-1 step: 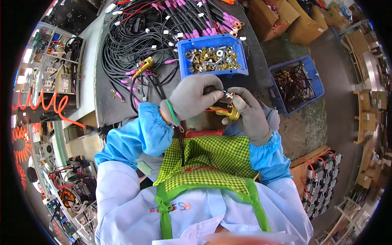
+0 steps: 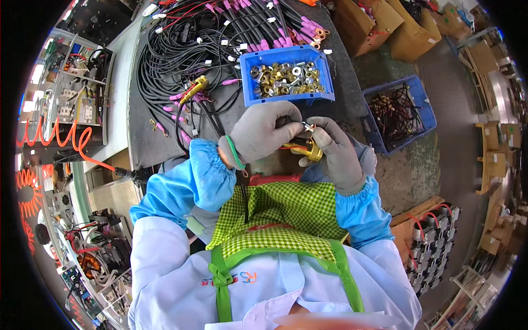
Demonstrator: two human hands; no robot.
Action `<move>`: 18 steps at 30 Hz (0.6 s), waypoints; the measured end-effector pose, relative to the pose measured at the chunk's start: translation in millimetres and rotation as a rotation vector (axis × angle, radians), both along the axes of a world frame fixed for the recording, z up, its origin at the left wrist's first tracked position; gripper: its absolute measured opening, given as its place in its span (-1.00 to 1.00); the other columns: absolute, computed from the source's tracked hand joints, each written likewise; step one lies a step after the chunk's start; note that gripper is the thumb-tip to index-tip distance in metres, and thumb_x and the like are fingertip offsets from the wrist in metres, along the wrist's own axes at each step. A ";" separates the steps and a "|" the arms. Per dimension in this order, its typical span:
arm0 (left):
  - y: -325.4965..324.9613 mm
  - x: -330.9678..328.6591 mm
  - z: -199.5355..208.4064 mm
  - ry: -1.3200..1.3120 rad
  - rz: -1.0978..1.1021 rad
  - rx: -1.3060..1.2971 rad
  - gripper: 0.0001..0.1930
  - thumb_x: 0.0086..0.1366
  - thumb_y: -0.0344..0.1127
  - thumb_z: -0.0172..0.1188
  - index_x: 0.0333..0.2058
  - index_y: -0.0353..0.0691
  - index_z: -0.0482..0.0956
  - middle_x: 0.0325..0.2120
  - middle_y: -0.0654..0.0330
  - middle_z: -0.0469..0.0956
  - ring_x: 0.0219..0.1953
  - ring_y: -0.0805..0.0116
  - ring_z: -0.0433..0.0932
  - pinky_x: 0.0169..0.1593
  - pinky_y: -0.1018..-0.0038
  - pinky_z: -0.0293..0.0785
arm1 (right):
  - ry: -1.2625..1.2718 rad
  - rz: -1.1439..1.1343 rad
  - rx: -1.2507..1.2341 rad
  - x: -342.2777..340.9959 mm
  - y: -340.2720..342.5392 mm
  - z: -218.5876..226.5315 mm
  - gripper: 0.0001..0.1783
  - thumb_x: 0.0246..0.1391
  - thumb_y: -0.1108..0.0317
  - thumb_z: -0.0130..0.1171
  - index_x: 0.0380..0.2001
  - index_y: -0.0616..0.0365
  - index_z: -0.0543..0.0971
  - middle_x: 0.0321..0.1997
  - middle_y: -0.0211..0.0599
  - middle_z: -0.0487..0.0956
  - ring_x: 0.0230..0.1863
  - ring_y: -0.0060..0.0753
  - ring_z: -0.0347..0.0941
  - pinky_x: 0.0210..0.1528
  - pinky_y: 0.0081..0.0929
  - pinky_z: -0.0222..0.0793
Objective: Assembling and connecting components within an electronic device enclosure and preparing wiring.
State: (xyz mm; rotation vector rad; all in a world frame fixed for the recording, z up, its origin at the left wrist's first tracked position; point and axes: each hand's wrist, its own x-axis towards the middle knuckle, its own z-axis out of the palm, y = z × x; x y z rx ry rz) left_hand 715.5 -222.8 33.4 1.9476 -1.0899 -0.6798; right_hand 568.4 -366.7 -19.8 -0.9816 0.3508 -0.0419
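Both hands wear grey gloves and meet just in front of the blue bin. My left hand (image 2: 263, 133) is closed, thumb and forefinger pinching a small silvery metal part (image 2: 306, 126); its exact kind is too small to tell. My right hand (image 2: 340, 157) is closed round a brass-coloured fitting (image 2: 314, 152) with a thin red wire beside it. Its thumb and forefinger also meet at the small part. The blue bin (image 2: 287, 100) beyond my hands holds loose brass and silver nuts and bolts (image 2: 286, 80).
Black cables (image 2: 170, 71) with pink sleeves are heaped across the bench at the left and back. Another brass fitting (image 2: 199, 85) lies on them. A second blue bin (image 2: 399, 113) of wires stands at the right. Cardboard boxes (image 2: 366, 25) sit at the back right; a coiled orange hose (image 2: 71, 137) hangs left.
My left hand and forearm have shifted very slightly to the right. My right hand stays in place, its hold unchanged.
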 end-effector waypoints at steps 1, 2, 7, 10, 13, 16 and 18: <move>1.0 -4.6 -0.8 -0.017 0.015 -0.027 -0.82 0.22 -0.31 0.23 -0.27 -0.29 0.57 -0.48 0.12 0.58 -0.42 0.37 0.57 -0.31 0.45 0.47 | -0.031 -0.008 -0.086 -0.4 0.2 -5.1 -0.59 0.28 0.15 0.07 0.06 0.20 0.42 -0.09 -0.37 0.46 -0.07 -0.57 0.40 -0.27 -0.51 0.61; 0.5 -8.1 -1.4 -0.019 0.017 -0.029 -0.82 0.22 -0.31 0.23 -0.27 -0.29 0.57 -0.48 0.12 0.58 -0.42 0.37 0.57 -0.31 0.45 0.47 | -0.033 -0.007 -0.089 -0.9 0.2 -6.8 -0.59 0.28 0.15 0.07 0.06 0.20 0.42 -0.09 -0.37 0.46 -0.07 -0.57 0.40 -0.27 -0.51 0.61; 3.3 -11.7 -4.9 -0.045 0.008 -0.031 -0.81 0.24 -0.30 0.20 -0.24 -0.29 0.57 -0.46 0.10 0.59 -0.41 0.33 0.58 -0.29 0.42 0.49 | -0.022 0.023 0.030 -3.2 2.3 0.0 -0.56 0.28 0.11 0.07 0.06 0.21 0.42 -0.06 -0.39 0.45 -0.09 -0.59 0.43 -0.30 -0.50 0.63; 7.7 -9.6 -11.0 -0.003 -0.042 -0.099 -0.78 0.26 -0.30 0.17 -0.20 -0.30 0.57 -0.44 0.10 0.60 -0.39 0.35 0.59 -0.26 0.43 0.50 | -0.024 0.029 0.004 -3.1 2.4 3.0 -0.55 0.28 0.10 0.07 0.07 0.21 0.42 -0.05 -0.38 0.44 -0.10 -0.57 0.44 -0.30 -0.52 0.63; 8.8 -4.5 -6.5 0.060 -0.061 -0.040 -0.78 0.28 -0.30 0.15 -0.18 -0.32 0.58 -0.43 0.11 0.60 -0.36 0.38 0.58 -0.24 0.44 0.50 | 0.000 0.068 -0.004 -4.0 -0.4 2.2 -0.54 0.28 0.10 0.08 0.08 0.21 0.41 -0.04 -0.36 0.44 -0.09 -0.55 0.44 -0.30 -0.51 0.63; 4.7 -0.1 -8.9 0.045 -0.069 0.000 -0.77 0.29 -0.29 0.15 -0.19 -0.33 0.59 -0.43 0.12 0.60 -0.36 0.42 0.57 -0.23 0.45 0.49 | -0.021 0.058 0.019 -3.8 0.6 5.2 -0.55 0.27 0.10 0.08 0.08 0.19 0.42 -0.04 -0.36 0.44 -0.08 -0.55 0.44 -0.31 -0.52 0.63; 3.3 2.3 -8.4 0.052 -0.070 0.047 -0.75 0.29 -0.26 0.16 -0.19 -0.33 0.59 -0.43 0.13 0.60 -0.36 0.43 0.56 -0.24 0.45 0.49 | -0.010 0.057 0.019 -4.2 -0.4 2.8 -0.55 0.27 0.10 0.09 0.08 0.18 0.41 -0.04 -0.35 0.44 -0.08 -0.54 0.45 -0.31 -0.51 0.63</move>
